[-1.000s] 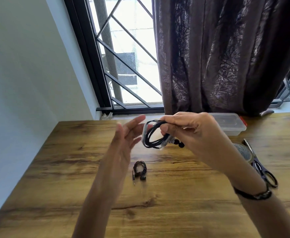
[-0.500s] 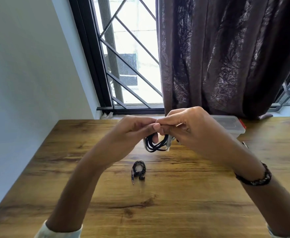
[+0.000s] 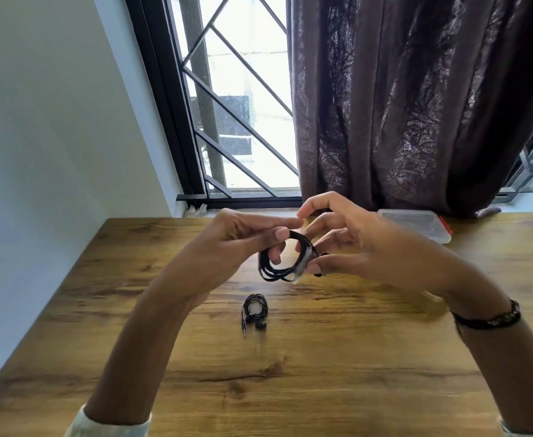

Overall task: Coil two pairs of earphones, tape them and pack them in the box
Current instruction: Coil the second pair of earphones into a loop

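Black coil (image 3: 282,263) sat up in our left hand (image 3: 236,244) and right hand (image 3: 347,247), both pinching it while we pressed tape (image 3: 303,266) on. Second coil (image 3: 255,310) lay on the counter (image 3: 353,357). Next, both go in the box (image 3: 416,225), we think.

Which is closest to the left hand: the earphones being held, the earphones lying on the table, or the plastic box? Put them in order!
From the left hand:
1. Held earphone coil, gripped in its fingers.
2. Earphones on the table, just below the hand.
3. Plastic box, far right by the curtain, behind the right hand.
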`<move>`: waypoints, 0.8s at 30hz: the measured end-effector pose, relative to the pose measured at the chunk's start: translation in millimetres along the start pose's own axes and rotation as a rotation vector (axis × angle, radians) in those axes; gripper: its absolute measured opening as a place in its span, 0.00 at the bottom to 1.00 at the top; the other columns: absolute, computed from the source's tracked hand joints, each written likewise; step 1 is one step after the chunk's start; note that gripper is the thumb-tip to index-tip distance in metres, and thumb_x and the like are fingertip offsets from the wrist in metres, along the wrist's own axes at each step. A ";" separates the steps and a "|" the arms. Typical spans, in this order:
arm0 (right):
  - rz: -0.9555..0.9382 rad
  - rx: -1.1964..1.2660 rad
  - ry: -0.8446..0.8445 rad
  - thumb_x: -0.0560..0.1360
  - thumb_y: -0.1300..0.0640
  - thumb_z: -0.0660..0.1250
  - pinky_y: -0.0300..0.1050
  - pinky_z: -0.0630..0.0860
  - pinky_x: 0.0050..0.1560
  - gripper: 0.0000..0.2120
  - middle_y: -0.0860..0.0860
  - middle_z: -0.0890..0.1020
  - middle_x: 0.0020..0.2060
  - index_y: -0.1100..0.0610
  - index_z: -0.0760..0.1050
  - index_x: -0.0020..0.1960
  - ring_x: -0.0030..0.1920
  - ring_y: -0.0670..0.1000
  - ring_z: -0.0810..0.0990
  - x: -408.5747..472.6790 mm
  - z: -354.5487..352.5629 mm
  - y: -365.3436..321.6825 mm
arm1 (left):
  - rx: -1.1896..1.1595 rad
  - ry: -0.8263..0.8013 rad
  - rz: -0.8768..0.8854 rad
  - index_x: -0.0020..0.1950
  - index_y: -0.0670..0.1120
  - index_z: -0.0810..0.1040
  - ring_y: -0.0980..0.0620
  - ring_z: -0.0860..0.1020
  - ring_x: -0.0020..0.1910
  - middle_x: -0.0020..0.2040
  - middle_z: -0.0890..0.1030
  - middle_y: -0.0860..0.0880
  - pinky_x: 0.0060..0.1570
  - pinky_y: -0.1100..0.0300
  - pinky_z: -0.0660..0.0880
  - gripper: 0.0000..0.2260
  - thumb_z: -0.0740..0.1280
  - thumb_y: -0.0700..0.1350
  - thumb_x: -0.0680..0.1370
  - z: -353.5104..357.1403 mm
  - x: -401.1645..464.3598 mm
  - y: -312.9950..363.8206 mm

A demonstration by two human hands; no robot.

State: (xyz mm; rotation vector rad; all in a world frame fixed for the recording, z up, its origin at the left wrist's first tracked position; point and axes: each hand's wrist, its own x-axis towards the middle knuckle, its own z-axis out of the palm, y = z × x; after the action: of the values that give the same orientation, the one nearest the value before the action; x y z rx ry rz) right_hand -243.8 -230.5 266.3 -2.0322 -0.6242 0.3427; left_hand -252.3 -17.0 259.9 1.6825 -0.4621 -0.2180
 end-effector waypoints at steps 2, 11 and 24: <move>-0.005 -0.053 0.006 0.72 0.61 0.73 0.38 0.79 0.49 0.20 0.50 0.84 0.47 0.50 0.69 0.60 0.45 0.49 0.85 0.6 -1.6 2.1 | -0.007 -0.010 -0.002 0.58 0.42 0.79 0.56 0.75 0.34 0.29 0.76 0.49 0.41 0.67 0.72 0.16 0.65 0.42 0.72 -2.7 -0.9 1.3; -0.070 -0.070 0.160 0.73 0.58 0.71 0.33 0.76 0.43 0.06 0.51 0.85 0.41 0.54 0.82 0.50 0.40 0.48 0.82 1.2 -18.0 -2.3 | 0.103 -0.058 0.029 0.58 0.42 0.80 0.53 0.73 0.35 0.34 0.76 0.42 0.41 0.68 0.71 0.16 0.66 0.43 0.72 -3.4 -5.0 -3.6; -0.098 0.373 0.311 0.68 0.54 0.72 0.39 0.81 0.46 0.09 0.50 0.87 0.39 0.52 0.84 0.47 0.43 0.56 0.85 -11.6 34.9 -2.9 | 0.121 0.143 0.082 0.55 0.43 0.82 0.50 0.78 0.37 0.34 0.80 0.42 0.45 0.58 0.77 0.14 0.65 0.45 0.72 0.9 0.5 -3.7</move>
State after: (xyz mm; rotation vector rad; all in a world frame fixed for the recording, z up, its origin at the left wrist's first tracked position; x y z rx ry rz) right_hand -270.9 -210.7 250.8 -1.6455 -0.4270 0.0725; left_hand -251.6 -17.6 256.3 1.7796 -0.4429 -0.0099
